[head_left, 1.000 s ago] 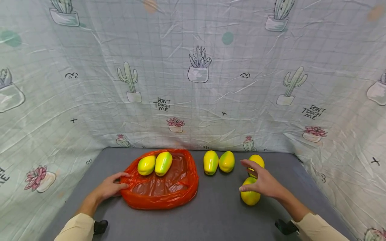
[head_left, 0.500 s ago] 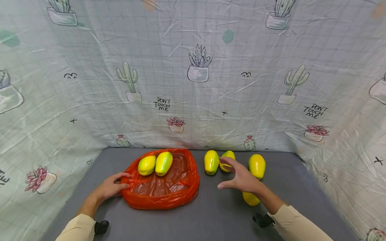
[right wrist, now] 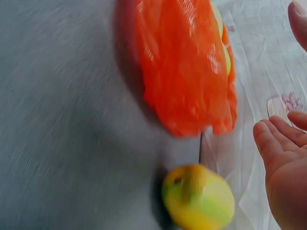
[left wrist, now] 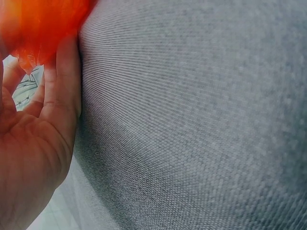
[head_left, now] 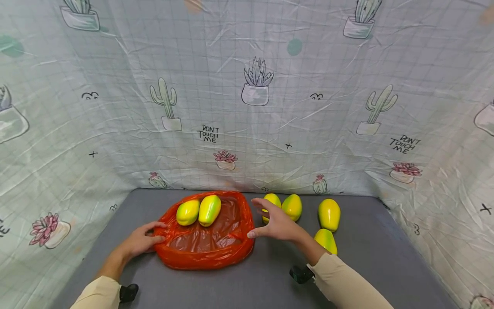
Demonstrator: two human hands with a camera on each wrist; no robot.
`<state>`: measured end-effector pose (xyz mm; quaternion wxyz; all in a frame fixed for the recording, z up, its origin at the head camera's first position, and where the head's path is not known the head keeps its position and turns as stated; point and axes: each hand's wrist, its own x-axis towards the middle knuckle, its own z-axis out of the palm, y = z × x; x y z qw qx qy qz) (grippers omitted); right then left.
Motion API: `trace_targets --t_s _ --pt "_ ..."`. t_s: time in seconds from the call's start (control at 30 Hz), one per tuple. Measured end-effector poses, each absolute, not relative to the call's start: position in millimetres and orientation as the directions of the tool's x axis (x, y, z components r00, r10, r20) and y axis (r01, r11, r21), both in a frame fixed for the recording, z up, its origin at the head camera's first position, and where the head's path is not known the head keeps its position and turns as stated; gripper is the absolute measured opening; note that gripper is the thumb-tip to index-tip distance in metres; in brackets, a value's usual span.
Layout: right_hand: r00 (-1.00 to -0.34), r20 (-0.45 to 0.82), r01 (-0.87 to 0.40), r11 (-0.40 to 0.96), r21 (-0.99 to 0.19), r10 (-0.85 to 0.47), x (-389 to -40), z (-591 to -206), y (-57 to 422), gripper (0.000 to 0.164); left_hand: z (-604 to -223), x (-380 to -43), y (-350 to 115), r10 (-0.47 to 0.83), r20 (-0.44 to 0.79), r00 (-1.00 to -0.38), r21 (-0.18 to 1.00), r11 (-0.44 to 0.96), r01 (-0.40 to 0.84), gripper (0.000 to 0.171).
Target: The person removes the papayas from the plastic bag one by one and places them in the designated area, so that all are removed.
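Observation:
A red plastic bag [head_left: 206,259] lies with its mouth spread wide on the grey table. Two yellow-green papayas, a rounder one [head_left: 188,213] and a longer one [head_left: 210,210], rest inside its far left part. My left hand [head_left: 140,239] holds the bag's left edge between thumb and fingers; the left wrist view has the fingers against the red plastic [left wrist: 45,24]. Thumb and fingers spread apart, my right hand [head_left: 279,221] hovers near the bag's right rim, holding nothing. It partly covers one papaya [head_left: 272,200]; another papaya [head_left: 292,207] lies beside that one.
Further right are two more papayas, one farther back [head_left: 329,214] and one nearer [head_left: 326,241], partly hidden by my right forearm. A patterned cloth [head_left: 247,171] hangs behind the table [head_left: 231,287] and along both sides.
My right hand has moved left from the two right-hand papayas, past the middle pair, to near the bag's right rim. The left hand and the bag have stayed in place.

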<state>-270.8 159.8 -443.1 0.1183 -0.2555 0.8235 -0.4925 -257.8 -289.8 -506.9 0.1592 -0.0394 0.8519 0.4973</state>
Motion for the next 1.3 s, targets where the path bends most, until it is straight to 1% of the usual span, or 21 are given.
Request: trace_targets --t_s 0.1,0.3,0.5,0.73,0.87,0.97,1.1,1.3 --pt "-0.836 0.048 -0.305 0.390 -0.869 -0.547 -276 -445 143 0.106 -506 -257 -290 0.086 -0.315 -0.945 0.833 0.502 -0.231 0.052" --pt "-0.867 0.007 -0.272 0.460 -0.845 -0.499 -288 -451 111 0.104 -506 -255 -290 0.074 -0.301 -0.951 0.829 0.512 -0.223 0.051" --pt "-0.870 0.005 -0.293 0.509 -0.810 -0.493 -300 -460 85 0.104 -503 -255 -289 0.076 -0.301 -0.951 0.837 0.498 -0.225 0.051" --pt "-0.885 0.004 -0.259 0.485 -0.835 -0.465 -309 -471 56 0.099 -503 -254 -287 0.068 -0.295 -0.953 0.835 0.503 -0.223 0.050" --pt "-0.886 0.034 -0.275 0.464 -0.842 -0.463 -314 -479 42 0.096 -504 -253 -286 0.063 -0.295 -0.954 0.837 0.498 -0.225 0.049" --pt "-0.892 0.038 -0.279 0.483 -0.830 -0.450 -317 -484 34 0.098 -505 -252 -286 0.056 -0.297 -0.953 0.835 0.500 -0.231 0.048" --pt "-0.906 0.026 -0.265 0.516 -0.814 -0.423 -320 -487 25 0.106 -505 -252 -287 0.050 -0.295 -0.954 0.832 0.504 -0.231 0.048" --pt "-0.907 0.035 -0.274 0.525 -0.805 -0.420 -326 -488 16 0.104 -505 -251 -285 0.056 -0.282 -0.958 0.843 0.491 -0.220 0.047"
